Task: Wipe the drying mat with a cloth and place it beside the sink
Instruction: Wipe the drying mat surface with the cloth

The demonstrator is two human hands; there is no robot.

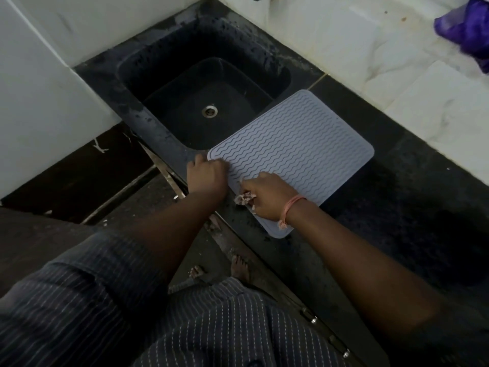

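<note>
A grey ridged drying mat (296,147) lies on the black counter, its far left corner hanging over the sink (185,43). My left hand (206,173) grips the mat's near left corner with curled fingers. My right hand (267,197) rests on the mat's near edge and holds a small crumpled pale cloth (244,199), most of it hidden under the palm. A pink thread is tied round my right wrist.
The black counter (397,207) runs to the right of the mat, bordered by a white tiled wall (370,49). A purple bag or cloth (468,27) sits at the top right. The sink's drain (209,111) is visible. My bare feet stand on the dark floor below.
</note>
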